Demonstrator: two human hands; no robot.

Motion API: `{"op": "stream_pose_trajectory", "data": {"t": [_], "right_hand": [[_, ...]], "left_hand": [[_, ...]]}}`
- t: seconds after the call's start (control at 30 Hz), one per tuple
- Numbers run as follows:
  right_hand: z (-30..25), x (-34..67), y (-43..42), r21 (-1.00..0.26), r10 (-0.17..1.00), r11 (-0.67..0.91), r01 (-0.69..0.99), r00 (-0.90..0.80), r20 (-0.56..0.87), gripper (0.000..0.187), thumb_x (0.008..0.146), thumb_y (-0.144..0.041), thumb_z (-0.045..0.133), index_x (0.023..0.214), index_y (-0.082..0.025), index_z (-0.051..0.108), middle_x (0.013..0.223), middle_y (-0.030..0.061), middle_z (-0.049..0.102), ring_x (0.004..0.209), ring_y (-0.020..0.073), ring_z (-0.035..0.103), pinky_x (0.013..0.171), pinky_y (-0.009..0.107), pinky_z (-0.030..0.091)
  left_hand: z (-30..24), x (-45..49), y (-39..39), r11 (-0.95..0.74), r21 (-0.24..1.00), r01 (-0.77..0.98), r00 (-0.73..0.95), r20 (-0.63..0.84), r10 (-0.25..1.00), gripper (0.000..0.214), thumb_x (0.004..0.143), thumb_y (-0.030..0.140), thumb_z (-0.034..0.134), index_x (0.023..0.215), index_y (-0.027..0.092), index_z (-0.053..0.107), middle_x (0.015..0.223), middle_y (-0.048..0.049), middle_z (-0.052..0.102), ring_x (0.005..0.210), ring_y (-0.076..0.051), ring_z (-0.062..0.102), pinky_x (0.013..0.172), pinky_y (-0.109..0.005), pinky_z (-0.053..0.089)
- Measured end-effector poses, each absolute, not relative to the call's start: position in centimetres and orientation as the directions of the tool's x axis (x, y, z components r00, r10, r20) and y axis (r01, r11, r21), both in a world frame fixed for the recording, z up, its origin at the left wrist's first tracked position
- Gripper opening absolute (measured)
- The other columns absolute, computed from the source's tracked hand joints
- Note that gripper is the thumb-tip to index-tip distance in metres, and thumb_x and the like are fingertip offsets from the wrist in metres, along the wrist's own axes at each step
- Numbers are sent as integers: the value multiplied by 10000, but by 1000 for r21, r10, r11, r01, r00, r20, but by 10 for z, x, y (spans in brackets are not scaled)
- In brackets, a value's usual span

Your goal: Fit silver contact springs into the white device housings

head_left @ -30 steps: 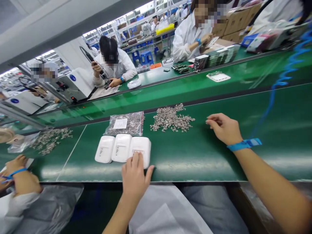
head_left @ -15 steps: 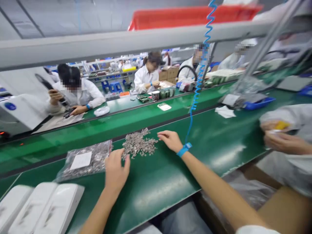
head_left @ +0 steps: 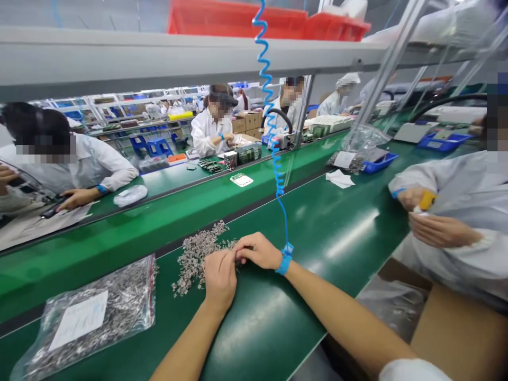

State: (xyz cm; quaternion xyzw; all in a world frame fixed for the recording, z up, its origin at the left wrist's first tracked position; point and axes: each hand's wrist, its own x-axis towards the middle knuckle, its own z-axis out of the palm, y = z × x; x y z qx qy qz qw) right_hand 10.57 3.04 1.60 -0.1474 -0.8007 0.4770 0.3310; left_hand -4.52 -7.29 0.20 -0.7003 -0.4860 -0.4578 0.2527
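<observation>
A loose pile of small grey metal parts point(head_left: 197, 251) lies on the green belt point(head_left: 257, 328). My left hand point(head_left: 219, 277) rests at the pile's near right edge, fingers curled down onto the parts. My right hand point(head_left: 259, 250) meets it from the right, fingers bent and pinched at the pile's edge. What either hand grips is hidden under the fingers. A blue wrist strap point(head_left: 284, 259) sits on my right wrist, its coiled blue cord point(head_left: 270, 116) rising to the overhead rail.
A clear zip bag point(head_left: 89, 315) of the same metal parts lies at the near left. A co-worker's hands point(head_left: 431, 222) hold a yellow item at the right. Other people in white coats work across a second belt point(head_left: 166, 211). A cardboard box point(head_left: 460, 333) stands at the lower right.
The view swung right, so the white cases left the frame. My left hand moved from the white cases to the pile. My right hand drew in to meet it.
</observation>
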Motion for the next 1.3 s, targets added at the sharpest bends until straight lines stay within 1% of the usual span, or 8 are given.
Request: {"op": "stream_pose_trajectory", "data": {"t": [0.07,0.2,0.3,0.47,0.73,0.9,1.03,1.3], "right_hand": [[22,110,30,-909,532,408,-86,-787,313,154,893,-284,646,819,-158,695,697,4,658,590,130,609,582,239,487],[30,115,26,-858,409,501,-116,-841,353,301,956,-394,583,776,-163,650,680,6,621,620,123,562,608,243,429],[32,116,20,-893,419,432,-129,-848,325,419,986,-502,518,748,-169,608,661,4,593,595,115,520,584,242,395],[26,108,10,-976,602,183,-117,-772,205,504,970,-624,466,701,-200,492,572,-31,502,507,100,398,511,244,316],[21,95,2,-969,791,248,-23,-573,216,534,958,-612,470,613,-207,425,574,-37,399,565,113,352,551,272,291],[19,94,1,-956,797,292,23,-558,230,535,963,-578,459,586,-206,381,581,-34,365,581,113,330,563,280,265],[16,93,2,-950,782,309,50,-582,224,528,961,-559,464,580,-203,387,584,-30,361,598,117,334,564,278,255],[14,89,1,-996,693,-30,-86,-720,41,527,857,-639,578,601,-216,394,531,-64,337,511,91,287,483,253,224]], "left_hand": [[4,-42,-72,-436,144,889,79,887,455,173,957,86,514,1078,186,588,933,-59,679,864,-169,622,801,-323,455],[3,-41,-71,-471,283,836,-4,860,510,108,996,153,464,957,198,553,841,-23,643,792,-153,589,761,-305,440],[2,-41,-72,-508,333,794,-18,849,529,102,997,166,465,1011,197,561,883,-30,647,831,-152,594,781,-301,452],[1,-41,-73,-519,296,802,44,837,546,169,977,140,508,1130,188,562,977,-54,674,897,-160,614,841,-322,463],[2,-38,-74,-518,228,824,105,837,536,160,952,160,577,1108,193,570,955,-53,695,861,-168,636,815,-329,470],[5,-39,-74,-505,139,852,135,873,468,162,936,135,595,1089,187,579,933,-59,704,829,-173,646,794,-333,468],[6,-41,-73,-473,135,871,110,884,455,137,930,125,600,1051,187,583,895,-46,703,793,-167,639,781,-331,451],[3,-41,-74,-464,93,881,142,884,446,271,905,78,594,1152,189,595,987,-79,697,873,-183,639,789,-338,445]]}}
